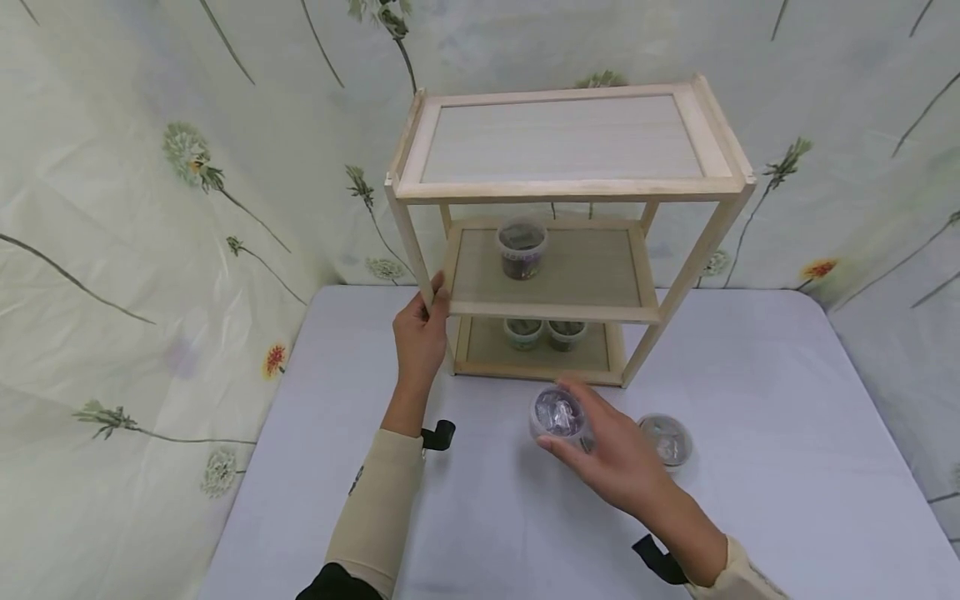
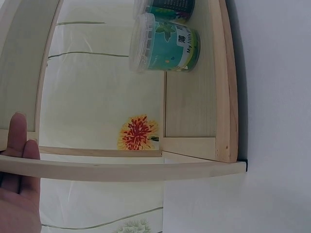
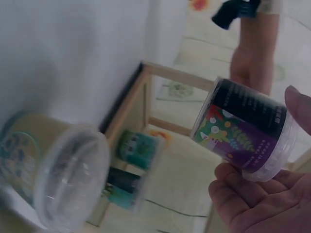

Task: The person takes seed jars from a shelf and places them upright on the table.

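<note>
With fingers of the right hand [image 1: 622, 454] pinching a purple-labelled plastic tub [image 3: 243, 128] above the worktop [image 1: 765, 500], fronting the wooden rack [image 1: 566, 192]; with those of the left hand [image 1: 422, 333] gripping a front post [image 2: 126, 171]; apparently mid-carry; likely calling next for a steady, level lift.

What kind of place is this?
Probably a little work corner indoors: there's a white-topped table, a wooden shelf holding small cups, and flowery sheeting behind.

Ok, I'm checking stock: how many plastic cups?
5: one cup on the middle shelf; left cup and right cup on the bottom shelf, where others may hide; fourth cup in the right hand; fifth cup on the table.
</note>
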The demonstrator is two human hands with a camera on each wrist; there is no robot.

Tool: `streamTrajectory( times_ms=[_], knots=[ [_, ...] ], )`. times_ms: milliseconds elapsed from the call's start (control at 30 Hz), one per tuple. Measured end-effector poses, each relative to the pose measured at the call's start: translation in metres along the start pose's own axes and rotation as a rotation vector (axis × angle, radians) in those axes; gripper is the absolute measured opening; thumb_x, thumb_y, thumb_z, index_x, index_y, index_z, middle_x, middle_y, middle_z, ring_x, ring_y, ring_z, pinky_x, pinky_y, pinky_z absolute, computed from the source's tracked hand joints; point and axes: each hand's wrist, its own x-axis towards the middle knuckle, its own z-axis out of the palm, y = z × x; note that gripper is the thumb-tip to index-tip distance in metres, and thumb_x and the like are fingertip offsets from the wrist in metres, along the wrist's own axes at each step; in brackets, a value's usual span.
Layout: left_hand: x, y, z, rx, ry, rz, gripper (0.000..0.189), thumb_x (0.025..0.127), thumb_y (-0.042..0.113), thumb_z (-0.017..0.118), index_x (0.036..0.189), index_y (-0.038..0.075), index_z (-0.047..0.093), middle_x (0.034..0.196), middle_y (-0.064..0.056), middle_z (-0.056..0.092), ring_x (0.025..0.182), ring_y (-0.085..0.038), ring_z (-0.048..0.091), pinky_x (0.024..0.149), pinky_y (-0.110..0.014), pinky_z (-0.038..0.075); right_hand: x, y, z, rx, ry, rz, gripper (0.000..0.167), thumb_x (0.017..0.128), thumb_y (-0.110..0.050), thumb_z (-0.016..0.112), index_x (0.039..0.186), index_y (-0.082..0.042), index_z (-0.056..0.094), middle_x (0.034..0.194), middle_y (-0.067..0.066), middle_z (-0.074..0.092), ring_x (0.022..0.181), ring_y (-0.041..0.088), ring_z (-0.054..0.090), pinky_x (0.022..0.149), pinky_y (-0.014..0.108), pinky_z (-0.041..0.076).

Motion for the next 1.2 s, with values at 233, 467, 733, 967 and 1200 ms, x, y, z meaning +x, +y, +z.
streamTrajectory(
  times_ms=[233, 467, 733, 967, 1200],
  knots=[
    [0.000, -0.001, 0.000, -0.006, -0.009, -0.004, 0.033, 0.108, 0.010, 0.059, 0.138, 0.000, 0.066, 0.089, -0.026, 0.068, 0.066, -0.009, 0.040, 0.063, -0.025, 0.036, -0.001, 0.011, 0.015, -0.028, -0.037, 0.024, 0.076, 0.094, -0.044, 0.079, 0.151, -0.004, 0.048, 0.148, 0.020, 0.057, 0.131, 0.037, 0.058, 0.100, 0.057, 0.050],
    [0.000, 0.001, 0.001, -0.002, 0.001, -0.011, 0.032, 0.108, 0.011, 0.060, 0.137, 0.000, 0.067, 0.105, -0.026, 0.073, 0.073, -0.016, 0.048, 0.065, -0.025, 0.039, -0.002, 0.018, 0.022, -0.052, -0.052, 0.030, 0.079, 0.095, -0.045, 0.078, 0.153, -0.002, 0.046, 0.151, 0.021, 0.054, 0.133, 0.039, 0.056, 0.103, 0.057, 0.048],
    [0.000, -0.001, 0.000, -0.015, -0.001, -0.009, 0.032, 0.108, 0.010, 0.059, 0.137, -0.001, 0.067, 0.111, -0.024, 0.074, 0.073, -0.013, 0.046, 0.066, -0.024, 0.040, -0.001, 0.024, 0.031, -0.103, -0.059, -0.011, 0.078, 0.094, -0.043, 0.079, 0.151, -0.001, 0.046, 0.146, 0.022, 0.058, 0.126, 0.038, 0.061, 0.099, 0.055, 0.052],
    [0.000, -0.002, 0.000, -0.018, 0.001, -0.003, 0.032, 0.108, 0.010, 0.060, 0.137, 0.000, 0.068, 0.101, -0.025, 0.073, 0.068, -0.012, 0.042, 0.064, -0.024, 0.038, -0.001, 0.035, 0.045, -0.198, -0.082, -0.087, 0.080, 0.092, -0.042, 0.081, 0.148, 0.003, 0.048, 0.144, 0.023, 0.058, 0.133, 0.045, 0.054, 0.106, 0.058, 0.045],
    [0.000, -0.002, 0.001, -0.022, 0.005, -0.012, 0.031, 0.107, 0.010, 0.060, 0.136, 0.001, 0.068, 0.096, -0.024, 0.072, 0.066, -0.012, 0.040, 0.062, -0.024, 0.037, 0.002, 0.042, 0.054, -0.245, -0.085, -0.187, 0.075, 0.092, -0.040, 0.082, 0.142, 0.005, 0.050, 0.140, 0.021, 0.060, 0.134, 0.038, 0.055, 0.118, 0.054, 0.033]
  ],
)
